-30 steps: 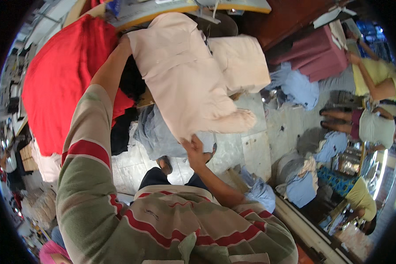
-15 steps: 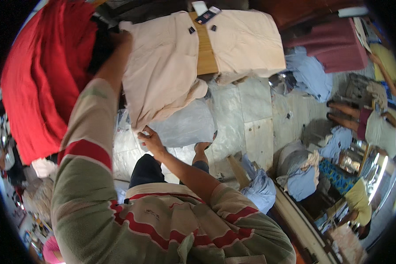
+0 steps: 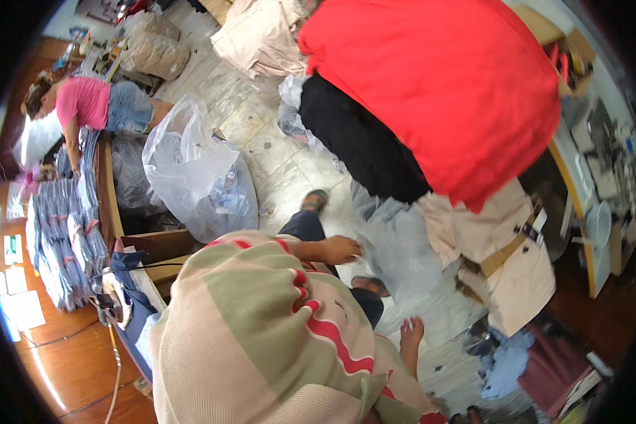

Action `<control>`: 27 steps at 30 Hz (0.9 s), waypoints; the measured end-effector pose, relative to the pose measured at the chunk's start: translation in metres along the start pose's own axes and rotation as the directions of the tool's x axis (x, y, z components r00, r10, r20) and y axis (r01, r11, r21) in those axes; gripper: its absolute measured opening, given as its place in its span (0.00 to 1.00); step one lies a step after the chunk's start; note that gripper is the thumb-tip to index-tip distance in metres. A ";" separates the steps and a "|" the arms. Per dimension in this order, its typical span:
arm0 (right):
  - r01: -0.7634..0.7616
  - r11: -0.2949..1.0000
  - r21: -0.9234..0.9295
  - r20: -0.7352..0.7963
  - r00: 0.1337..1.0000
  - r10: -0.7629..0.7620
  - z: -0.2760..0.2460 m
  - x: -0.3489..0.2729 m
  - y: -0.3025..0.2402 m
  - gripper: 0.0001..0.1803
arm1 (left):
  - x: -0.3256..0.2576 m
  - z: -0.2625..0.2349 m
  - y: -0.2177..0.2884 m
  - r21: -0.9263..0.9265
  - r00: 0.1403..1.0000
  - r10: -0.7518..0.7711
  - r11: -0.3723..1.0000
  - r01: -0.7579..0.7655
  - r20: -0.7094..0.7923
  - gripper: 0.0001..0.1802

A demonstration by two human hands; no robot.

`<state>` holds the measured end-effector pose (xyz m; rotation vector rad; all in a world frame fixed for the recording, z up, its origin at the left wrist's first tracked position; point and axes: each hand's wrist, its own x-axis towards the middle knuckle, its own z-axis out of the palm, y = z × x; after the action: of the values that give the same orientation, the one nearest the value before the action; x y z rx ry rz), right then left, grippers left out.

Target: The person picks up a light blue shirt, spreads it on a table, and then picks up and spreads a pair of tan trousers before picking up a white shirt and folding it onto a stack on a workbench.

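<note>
My left hand (image 3: 341, 249) hangs in front of my body, loosely curled, with nothing visible in it. Lower and to the right, my right hand (image 3: 412, 330) has its fingers stretched out and apart, also holding nothing that shows. Neither hand touches the cloth. Ahead and to the right lies a big heap of red cloth (image 3: 431, 85), with black cloth (image 3: 357, 134) beneath its near edge. Beyond my right hand, cream garments (image 3: 519, 283) with dark tags lie over a wooden surface (image 3: 502, 261). A clear plastic sheet (image 3: 399, 247) spreads below them.
A large clear plastic bag (image 3: 201, 177) stands on the tiled floor (image 3: 261, 134) at left. Behind it a person in pink (image 3: 85, 102) leans over stacked striped blue garments (image 3: 63, 226). Beige bundles (image 3: 155, 53) lie farther back. Blue cloth (image 3: 509, 360) and maroon cloth (image 3: 555, 367) are at lower right.
I have turned to the left, so the cream garments now appear at the right. My left hand has left the cloth beside the red heap; my right hand has released the cream garment's corner.
</note>
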<state>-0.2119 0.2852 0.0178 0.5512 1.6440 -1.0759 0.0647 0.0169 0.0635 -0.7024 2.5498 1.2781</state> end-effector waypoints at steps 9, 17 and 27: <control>0.153 0.830 -0.536 0.074 0.988 -0.135 0.217 -0.052 0.053 0.20 | -0.129 -0.209 -0.274 -0.534 0.403 -0.684 0.728 0.430 -0.607 0.15; 0.444 0.479 -0.758 0.562 0.817 0.132 0.568 -0.133 0.014 0.17 | -0.156 -0.399 -0.546 -0.704 -0.304 -0.651 0.701 0.109 -0.696 0.19; 0.385 0.266 -0.884 0.438 0.881 0.180 0.643 -0.129 0.036 0.16 | -0.165 -0.431 -0.591 -0.852 -0.210 -0.893 0.444 -0.276 -0.398 0.18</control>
<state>0.1899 -0.2286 0.0926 -0.6582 1.5458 -0.0399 0.5155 -0.5751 -0.0259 -3.6735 1.1068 1.7870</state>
